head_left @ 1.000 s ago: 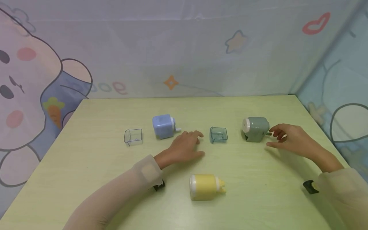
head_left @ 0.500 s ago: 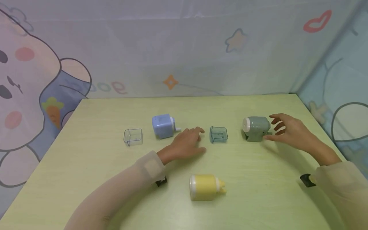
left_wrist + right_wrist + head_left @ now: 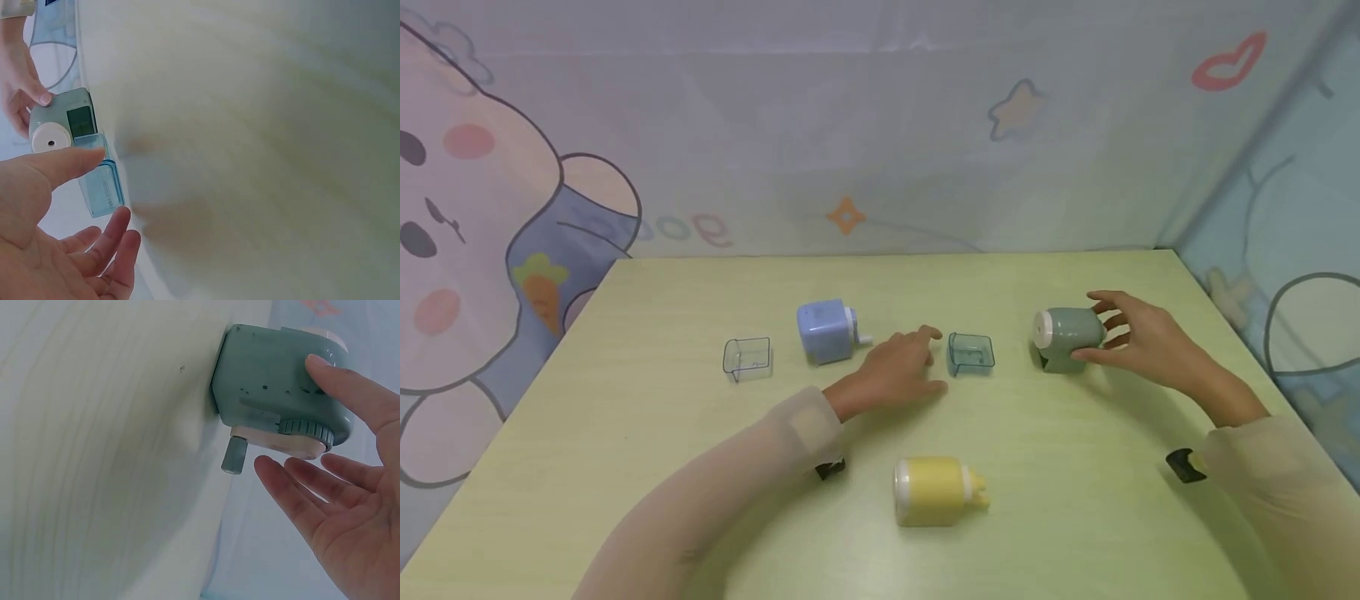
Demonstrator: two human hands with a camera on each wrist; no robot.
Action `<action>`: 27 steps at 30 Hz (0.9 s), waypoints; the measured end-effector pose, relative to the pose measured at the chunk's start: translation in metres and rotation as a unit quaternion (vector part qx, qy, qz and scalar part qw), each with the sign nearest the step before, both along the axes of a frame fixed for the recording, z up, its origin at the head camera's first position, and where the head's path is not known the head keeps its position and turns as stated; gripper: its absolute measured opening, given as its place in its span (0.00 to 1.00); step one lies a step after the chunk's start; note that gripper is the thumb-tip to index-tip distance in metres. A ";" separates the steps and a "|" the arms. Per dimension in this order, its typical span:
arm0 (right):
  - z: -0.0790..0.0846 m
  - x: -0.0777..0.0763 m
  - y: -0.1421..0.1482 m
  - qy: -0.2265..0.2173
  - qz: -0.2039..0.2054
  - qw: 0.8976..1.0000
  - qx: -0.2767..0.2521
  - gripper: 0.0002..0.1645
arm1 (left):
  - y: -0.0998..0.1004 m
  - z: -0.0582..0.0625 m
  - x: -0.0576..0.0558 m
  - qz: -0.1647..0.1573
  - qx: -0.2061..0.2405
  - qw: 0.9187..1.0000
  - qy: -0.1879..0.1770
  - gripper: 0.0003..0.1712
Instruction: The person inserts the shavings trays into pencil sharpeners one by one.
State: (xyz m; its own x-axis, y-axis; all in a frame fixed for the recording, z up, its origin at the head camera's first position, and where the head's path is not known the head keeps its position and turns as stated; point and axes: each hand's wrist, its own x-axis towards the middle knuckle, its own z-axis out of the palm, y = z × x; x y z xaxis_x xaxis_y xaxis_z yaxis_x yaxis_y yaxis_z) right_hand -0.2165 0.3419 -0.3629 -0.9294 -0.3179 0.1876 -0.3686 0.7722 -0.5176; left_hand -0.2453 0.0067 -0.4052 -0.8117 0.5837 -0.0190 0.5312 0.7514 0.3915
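Note:
A green crank pencil sharpener (image 3: 1063,333) stands at the right of the table. My right hand (image 3: 1138,337) is around its crank end. In the right wrist view the thumb (image 3: 340,378) lies on the sharpener's side, while the other fingers (image 3: 294,494) are spread below the crank handle (image 3: 235,455), apart from it. My left hand (image 3: 895,371) reaches toward a clear teal drawer (image 3: 972,354), its thumb and fingers spread with nothing between them. An open slot (image 3: 81,120) shows in the sharpener's front in the left wrist view.
A blue crank sharpener (image 3: 826,332) stands behind my left hand, with a clear blue-rimmed drawer (image 3: 747,357) to its left. Nearer the front, a yellow sharpener (image 3: 932,492) lies on the table (image 3: 625,483). A printed cloth (image 3: 910,142) hangs along the back.
My right hand has risen and moved left over the green sharpener's crank end, its thumb now on the body. My left hand has shifted slightly right toward the teal drawer.

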 end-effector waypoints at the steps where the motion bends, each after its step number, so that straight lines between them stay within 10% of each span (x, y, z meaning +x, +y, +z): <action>1: -0.001 0.000 -0.001 0.002 0.002 1.000 0.000 0.49 | 0.001 -0.001 -0.001 -0.001 0.001 1.000 -0.001 0.41; 27: 0.000 -0.004 -0.003 0.016 0.059 0.998 -0.008 0.40 | 0.018 -0.003 -0.015 -0.019 0.006 1.000 0.012 0.46</action>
State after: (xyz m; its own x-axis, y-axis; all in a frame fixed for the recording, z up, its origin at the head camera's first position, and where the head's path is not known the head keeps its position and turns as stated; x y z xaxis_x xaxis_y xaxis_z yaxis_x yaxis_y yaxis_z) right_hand -0.2205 0.3388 -0.3627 -0.8791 -0.4217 0.2222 -0.4730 0.7139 -0.5164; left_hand -0.2602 0.0250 -0.4082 -0.7896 0.6136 0.0070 0.5678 0.7262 0.3877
